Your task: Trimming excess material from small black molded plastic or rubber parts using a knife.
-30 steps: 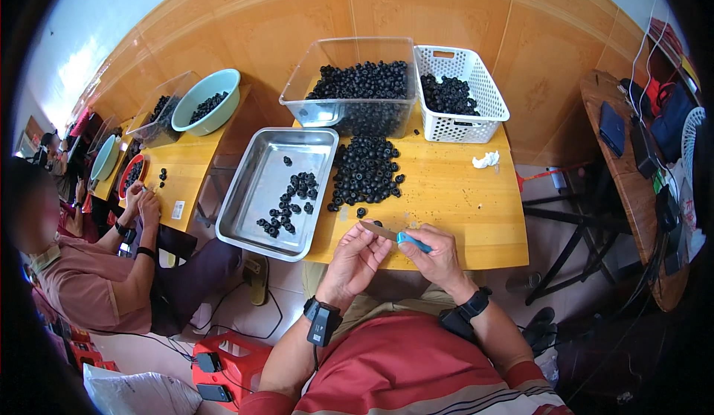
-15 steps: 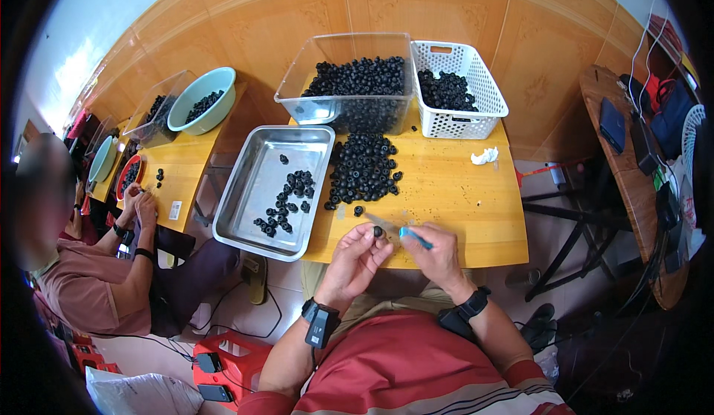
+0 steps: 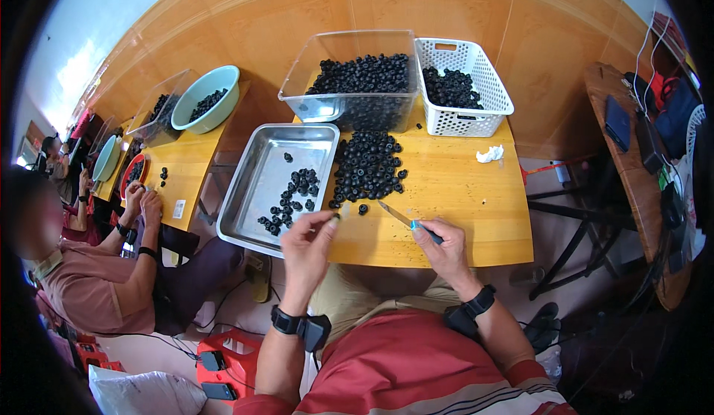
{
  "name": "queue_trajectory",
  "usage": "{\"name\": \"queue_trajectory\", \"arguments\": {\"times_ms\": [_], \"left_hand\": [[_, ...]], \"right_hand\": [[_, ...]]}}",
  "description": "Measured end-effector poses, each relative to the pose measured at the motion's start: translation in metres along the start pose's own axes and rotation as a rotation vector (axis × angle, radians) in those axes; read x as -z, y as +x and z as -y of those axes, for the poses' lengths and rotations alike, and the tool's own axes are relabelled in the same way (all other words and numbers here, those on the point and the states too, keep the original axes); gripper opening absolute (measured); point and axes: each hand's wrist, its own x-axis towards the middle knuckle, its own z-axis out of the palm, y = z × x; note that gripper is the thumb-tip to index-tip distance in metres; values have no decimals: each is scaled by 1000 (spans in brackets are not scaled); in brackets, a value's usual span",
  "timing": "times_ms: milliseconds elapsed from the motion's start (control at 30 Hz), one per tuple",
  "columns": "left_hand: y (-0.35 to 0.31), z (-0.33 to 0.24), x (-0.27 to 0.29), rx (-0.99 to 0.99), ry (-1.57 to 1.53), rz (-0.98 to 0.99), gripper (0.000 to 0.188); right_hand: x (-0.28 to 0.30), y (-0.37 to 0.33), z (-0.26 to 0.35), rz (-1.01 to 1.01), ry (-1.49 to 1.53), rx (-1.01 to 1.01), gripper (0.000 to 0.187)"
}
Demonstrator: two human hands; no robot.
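Note:
My left hand (image 3: 306,245) is beside the right edge of the metal tray (image 3: 249,163), fingertips pinched round a small black ring-shaped part (image 3: 335,216), mostly hidden by the fingers. My right hand (image 3: 444,250) grips a knife (image 3: 399,214) by its blue handle, the blade pointing up and left over the table. Ahead of both hands lies a pile of black ring-shaped parts (image 3: 366,166), with one loose part (image 3: 363,210) just in front of it. Several more of these parts (image 3: 285,205) are scattered inside the tray.
A clear plastic bin (image 3: 297,108) and a white perforated basket (image 3: 476,123), both holding black parts, stand at the table's back. Crumpled white tissue (image 3: 490,155) and dark crumbs lie on the right. Leftward, another person (image 3: 111,274) works at a table with a green basin (image 3: 227,80).
My left hand has moved left toward the tray with its part, turning palm down. The knife in my right hand is now apart from the left hand, its blade in plain view.

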Motion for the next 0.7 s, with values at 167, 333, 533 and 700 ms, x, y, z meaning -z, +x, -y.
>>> {"name": "queue_trajectory", "arguments": {"times_ms": [167, 333, 533, 700], "left_hand": [[36, -2, 31, -172, 474, -151, 17], [29, -3, 3, -511, 808, 34, 17], [10, 11, -43, -500, 1004, 259, 23], [15, 25, -52, -455, 1137, 302, 29]], "right_hand": [[1, 1, 2, 19, -27, -7, 33], [2, 1, 4, 18, -46, -34, 35], [3, 1, 6, 14, -48, -21, 38], [3, 0, 4, 4, -49, -26, 38]]}}
